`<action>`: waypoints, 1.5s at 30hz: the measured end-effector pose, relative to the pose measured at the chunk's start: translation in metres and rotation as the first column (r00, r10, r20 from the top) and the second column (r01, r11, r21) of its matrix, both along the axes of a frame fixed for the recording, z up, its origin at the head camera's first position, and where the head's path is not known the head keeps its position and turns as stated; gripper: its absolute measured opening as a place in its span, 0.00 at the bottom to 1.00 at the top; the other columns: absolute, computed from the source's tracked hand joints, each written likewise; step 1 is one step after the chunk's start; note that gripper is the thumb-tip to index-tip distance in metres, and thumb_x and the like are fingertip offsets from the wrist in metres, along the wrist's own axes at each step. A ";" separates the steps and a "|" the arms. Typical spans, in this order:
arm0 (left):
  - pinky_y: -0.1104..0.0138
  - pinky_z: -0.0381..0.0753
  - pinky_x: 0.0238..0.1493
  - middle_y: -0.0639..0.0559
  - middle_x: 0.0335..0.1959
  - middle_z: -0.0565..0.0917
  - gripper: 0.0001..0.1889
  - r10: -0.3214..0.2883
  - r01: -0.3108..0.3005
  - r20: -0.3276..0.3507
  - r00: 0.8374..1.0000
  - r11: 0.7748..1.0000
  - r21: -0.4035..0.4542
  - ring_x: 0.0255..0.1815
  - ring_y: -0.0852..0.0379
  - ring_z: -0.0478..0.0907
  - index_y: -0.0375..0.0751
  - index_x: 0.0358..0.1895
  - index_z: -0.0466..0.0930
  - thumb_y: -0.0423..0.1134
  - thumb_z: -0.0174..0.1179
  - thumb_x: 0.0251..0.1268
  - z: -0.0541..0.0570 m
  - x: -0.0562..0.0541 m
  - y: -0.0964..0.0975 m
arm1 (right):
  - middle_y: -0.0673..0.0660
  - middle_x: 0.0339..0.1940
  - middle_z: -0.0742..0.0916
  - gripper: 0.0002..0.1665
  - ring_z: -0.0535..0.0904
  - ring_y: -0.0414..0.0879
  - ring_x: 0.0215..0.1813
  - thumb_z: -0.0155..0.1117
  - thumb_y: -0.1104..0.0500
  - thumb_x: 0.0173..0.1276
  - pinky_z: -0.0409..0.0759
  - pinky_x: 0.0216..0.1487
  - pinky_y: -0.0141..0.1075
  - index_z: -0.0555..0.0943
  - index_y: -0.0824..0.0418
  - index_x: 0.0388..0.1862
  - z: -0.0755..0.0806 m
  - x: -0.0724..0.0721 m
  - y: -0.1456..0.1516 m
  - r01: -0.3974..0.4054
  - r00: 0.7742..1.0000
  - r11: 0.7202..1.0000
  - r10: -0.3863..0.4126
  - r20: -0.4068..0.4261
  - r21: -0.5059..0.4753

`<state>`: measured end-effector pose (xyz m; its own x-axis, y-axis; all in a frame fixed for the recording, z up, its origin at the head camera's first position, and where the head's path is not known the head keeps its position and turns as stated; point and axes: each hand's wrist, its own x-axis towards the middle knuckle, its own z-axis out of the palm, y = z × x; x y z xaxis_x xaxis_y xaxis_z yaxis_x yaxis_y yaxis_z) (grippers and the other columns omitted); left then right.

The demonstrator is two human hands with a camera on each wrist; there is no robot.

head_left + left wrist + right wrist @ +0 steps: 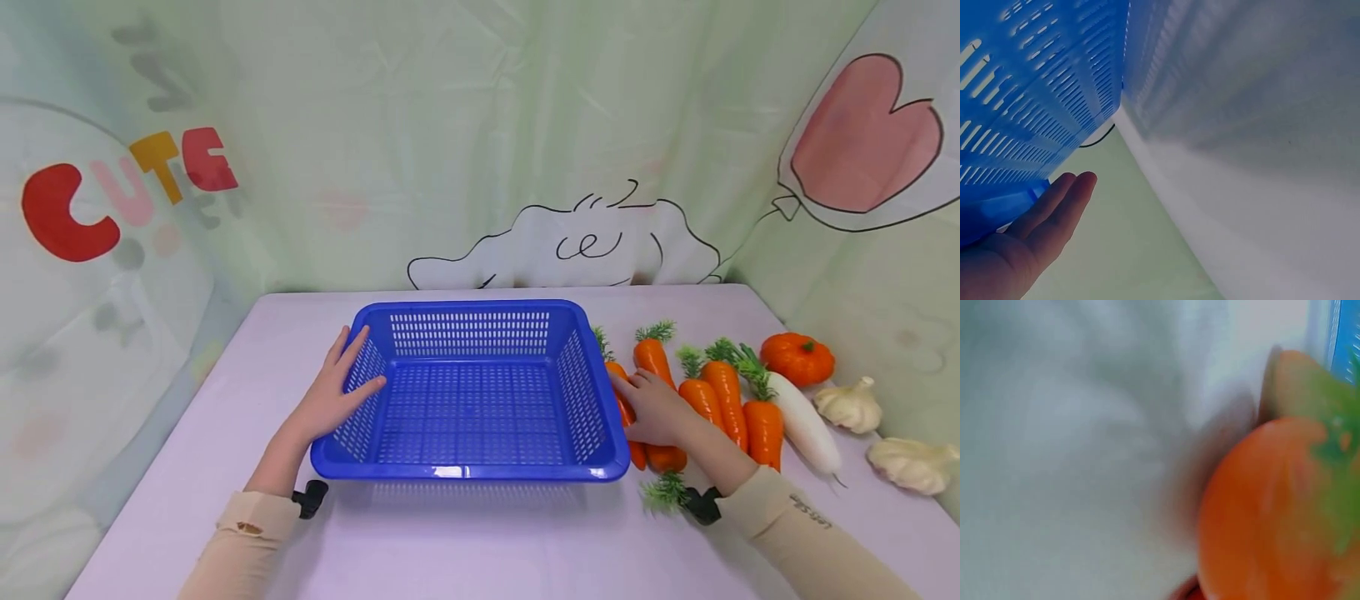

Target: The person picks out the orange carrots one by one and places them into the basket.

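Observation:
A blue slotted basket (465,473) stands empty in the middle of the pale table. My left hand (337,392) rests on its left rim with straight fingers, the thumb against the inside wall. The left wrist view shows the same hand (1041,219) flat beside the basket's wall (1035,94). My right hand (652,408) lies over the carrots just right of the basket. Its fingers curl round one carrot (637,454) next to the rim. The right wrist view is blurred and shows an orange carrot (1260,512) close up.
Several more carrots (723,392) lie in a row to the right. Beyond them are a white radish (802,421), a small pumpkin (797,358) and two garlic bulbs (851,404). A printed cloth backdrop hangs behind the table.

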<state>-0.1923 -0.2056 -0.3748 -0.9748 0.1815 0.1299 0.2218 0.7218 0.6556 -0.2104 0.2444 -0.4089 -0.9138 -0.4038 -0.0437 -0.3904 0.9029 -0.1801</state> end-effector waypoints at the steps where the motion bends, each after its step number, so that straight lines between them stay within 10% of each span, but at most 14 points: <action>1: 0.33 0.49 0.56 0.41 0.73 0.36 0.41 0.005 -0.005 0.001 1.000 1.000 0.003 0.70 0.34 0.38 0.53 0.73 0.41 0.53 0.54 0.62 0.000 0.000 0.000 | 0.74 0.50 0.76 0.53 0.65 0.71 0.56 0.72 0.45 0.46 0.68 0.50 0.62 0.62 0.68 0.66 -0.001 -0.001 0.000 0.000 1.000 1.000 0.000 -0.002 -0.010; 9: 0.34 0.49 0.58 0.42 0.73 0.37 0.40 0.027 -0.027 0.000 1.000 0.999 0.034 0.71 0.35 0.39 0.53 0.73 0.42 0.52 0.54 0.62 -0.001 0.001 0.001 | 0.70 0.44 0.77 0.53 0.70 0.62 0.46 0.75 0.47 0.44 0.76 0.39 0.52 0.62 0.65 0.67 0.001 -0.001 -0.001 0.035 0.999 0.995 -0.036 -0.003 -0.096; 22: 0.34 0.49 0.58 0.43 0.73 0.38 0.40 0.022 -0.022 0.010 1.000 0.999 0.031 0.71 0.36 0.39 0.56 0.73 0.41 0.53 0.54 0.62 -0.001 0.000 0.002 | 0.77 0.51 0.73 0.57 0.68 0.71 0.52 0.74 0.50 0.46 0.72 0.44 0.62 0.54 0.59 0.71 0.011 0.004 0.005 0.042 0.999 0.978 -0.045 -0.013 -0.206; 45: 0.35 0.50 0.58 0.44 0.74 0.39 0.35 0.052 -0.052 0.012 0.999 0.998 0.028 0.71 0.37 0.40 0.50 0.72 0.49 0.52 0.52 0.64 -0.001 0.005 0.002 | 0.78 0.51 0.72 0.58 0.68 0.70 0.49 0.70 0.43 0.50 0.74 0.40 0.61 0.49 0.55 0.73 0.058 0.019 0.014 0.122 0.990 0.968 -0.135 -0.045 -0.220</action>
<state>-0.1872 -0.2038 -0.3755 -0.9842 0.1268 0.1235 0.1770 0.7132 0.6783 -0.1914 0.2581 -0.3504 -0.9569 -0.2769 0.0876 -0.2896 0.8884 -0.3561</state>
